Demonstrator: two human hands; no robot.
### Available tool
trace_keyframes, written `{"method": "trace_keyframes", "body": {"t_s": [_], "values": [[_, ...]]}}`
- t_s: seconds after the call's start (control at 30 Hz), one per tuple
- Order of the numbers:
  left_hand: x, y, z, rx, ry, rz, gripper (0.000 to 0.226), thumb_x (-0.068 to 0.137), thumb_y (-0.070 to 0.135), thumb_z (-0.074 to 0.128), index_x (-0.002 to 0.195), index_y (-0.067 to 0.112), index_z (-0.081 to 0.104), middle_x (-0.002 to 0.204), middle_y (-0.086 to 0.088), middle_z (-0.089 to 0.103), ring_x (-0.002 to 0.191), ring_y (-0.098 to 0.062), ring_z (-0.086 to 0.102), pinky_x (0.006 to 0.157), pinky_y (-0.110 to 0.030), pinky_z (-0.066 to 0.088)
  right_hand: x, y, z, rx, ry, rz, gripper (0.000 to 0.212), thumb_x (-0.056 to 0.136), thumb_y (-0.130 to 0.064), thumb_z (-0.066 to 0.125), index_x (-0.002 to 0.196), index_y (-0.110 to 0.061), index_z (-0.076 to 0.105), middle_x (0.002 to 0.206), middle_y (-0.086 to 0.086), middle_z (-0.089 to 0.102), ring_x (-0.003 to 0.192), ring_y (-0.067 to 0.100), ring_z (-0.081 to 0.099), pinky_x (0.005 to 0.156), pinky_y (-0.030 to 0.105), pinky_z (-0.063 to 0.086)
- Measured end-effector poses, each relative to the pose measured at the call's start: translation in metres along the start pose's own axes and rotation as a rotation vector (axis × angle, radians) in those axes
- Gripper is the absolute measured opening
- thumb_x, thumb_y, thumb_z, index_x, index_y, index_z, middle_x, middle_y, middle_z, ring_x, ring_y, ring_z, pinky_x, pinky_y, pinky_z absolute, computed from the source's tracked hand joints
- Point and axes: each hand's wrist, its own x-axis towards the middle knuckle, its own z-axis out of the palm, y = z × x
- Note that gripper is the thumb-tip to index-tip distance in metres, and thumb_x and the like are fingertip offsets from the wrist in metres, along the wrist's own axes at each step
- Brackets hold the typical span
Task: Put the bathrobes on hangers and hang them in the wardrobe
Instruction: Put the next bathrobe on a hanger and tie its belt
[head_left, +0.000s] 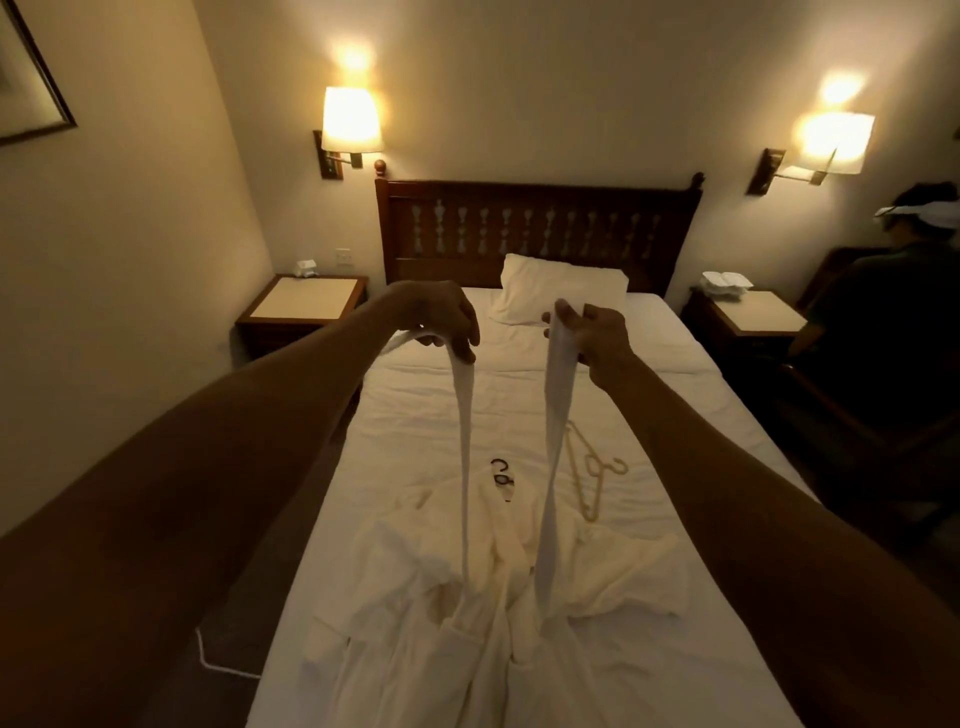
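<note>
A white bathrobe (498, 597) lies crumpled on the near half of the bed (415, 415). Its white belt (556, 415) rises from the robe in two strands. My left hand (441, 317) pinches the left strand and my right hand (597, 332) grips the right strand, both held up over the middle of the bed. The black hook of a hanger (501, 473) pokes out just beyond the robe's collar. A beige hanger (592, 470) lies on the sheet to the right of it. No wardrobe is in view.
A pillow (556, 291) rests against the dark wooden headboard (535, 223). Nightstands stand at left (306, 306) and right (748, 312), each under a lit wall lamp. A person (883, 322) sits at the far right. A white cord (218, 654) runs on the floor at left.
</note>
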Motion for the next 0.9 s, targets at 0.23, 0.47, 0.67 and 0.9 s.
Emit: {"method": "trace_keyframes", "body": {"t_s": [0.23, 0.47, 0.67, 0.9], "values": [[-0.019, 0.011, -0.04, 0.265, 0.102, 0.101, 0.02, 0.08, 0.018, 0.08, 0.098, 0.018, 0.072, 0.105, 0.0, 0.064, 0.098, -0.016, 0.058, 0.071, -0.02, 0.049, 0.004, -0.016, 0.0, -0.108, 0.053, -0.119, 0.038, 0.1, -0.029, 0.05, 0.12, 0.002, 0.06, 0.107, 0.014, 0.071, 0.085, 0.023, 0.069, 0.08, 0.032, 0.057], [-0.011, 0.009, -0.052, 0.196, 0.634, 0.22, 0.029, 0.072, 0.014, 0.085, 0.091, 0.015, 0.063, 0.095, 0.001, 0.06, 0.088, -0.017, 0.063, 0.068, -0.022, 0.049, -0.003, -0.012, 0.01, -0.24, 0.031, -0.191, 0.036, 0.099, -0.029, 0.054, 0.121, -0.001, 0.059, 0.104, 0.009, 0.073, 0.091, 0.026, 0.069, 0.09, 0.044, 0.054], [-0.012, 0.006, -0.049, 0.549, 0.281, 0.067, 0.053, 0.071, 0.029, 0.087, 0.114, 0.01, 0.065, 0.112, -0.004, 0.062, 0.103, -0.021, 0.06, 0.089, -0.033, 0.054, 0.002, -0.025, 0.013, -0.328, 0.045, -0.287, 0.026, 0.096, -0.024, 0.058, 0.107, -0.003, 0.068, 0.095, 0.01, 0.074, 0.078, 0.023, 0.071, 0.084, 0.044, 0.057], [-0.032, 0.028, -0.083, 0.807, -0.098, -0.187, 0.036, 0.062, 0.05, 0.085, 0.083, 0.031, 0.063, 0.1, 0.001, 0.066, 0.098, -0.021, 0.064, 0.096, -0.041, 0.053, 0.006, -0.052, 0.015, -0.499, 0.057, -0.381, 0.029, 0.089, -0.036, 0.067, 0.107, -0.014, 0.074, 0.107, 0.007, 0.071, 0.099, 0.025, 0.064, 0.087, 0.043, 0.054]]}}
